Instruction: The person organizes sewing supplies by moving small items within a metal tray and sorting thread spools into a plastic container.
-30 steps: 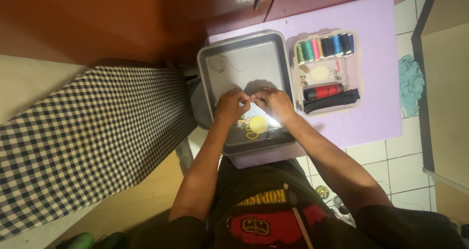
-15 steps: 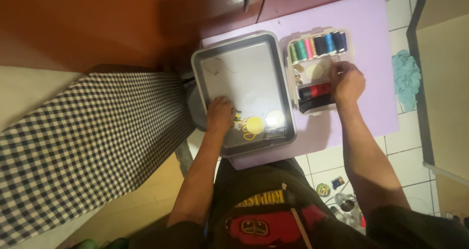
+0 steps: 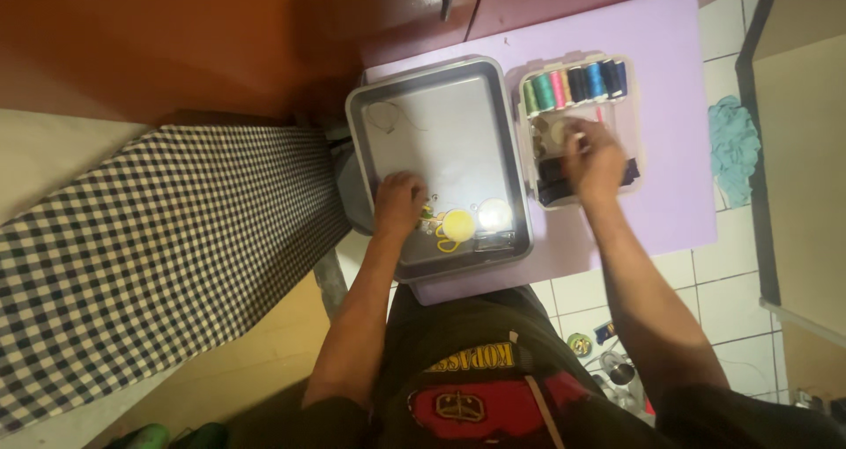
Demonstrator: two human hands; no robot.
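Note:
My left hand [image 3: 398, 201] rests in the near left part of a grey tray [image 3: 441, 88], fingers curled beside a yellow round thing [image 3: 458, 225] and a small white disc [image 3: 494, 214]. Whether it holds anything I cannot tell. My right hand [image 3: 594, 158] lies over the middle of a clear sewing kit box [image 3: 636, 105], fingertips by a pale round piece [image 3: 557, 132]. It covers the box's red spool. A row of coloured thread spools [image 3: 573, 85] lines the box's far side. A loose thread [image 3: 388, 118] lies in the tray's far left corner.
Tray and box sit on a lilac board [image 3: 670, 44] over white floor tiles. A black-and-white checked cloth [image 3: 167, 255] stretches to the left. A teal rag [image 3: 733, 145] lies right of the board. Small items [image 3: 608, 361] lie on the tiles by my right leg.
A second ago both hands met over the tray. The right hand went to the sewing box and has now slid left across it. The left hand stays in the tray.

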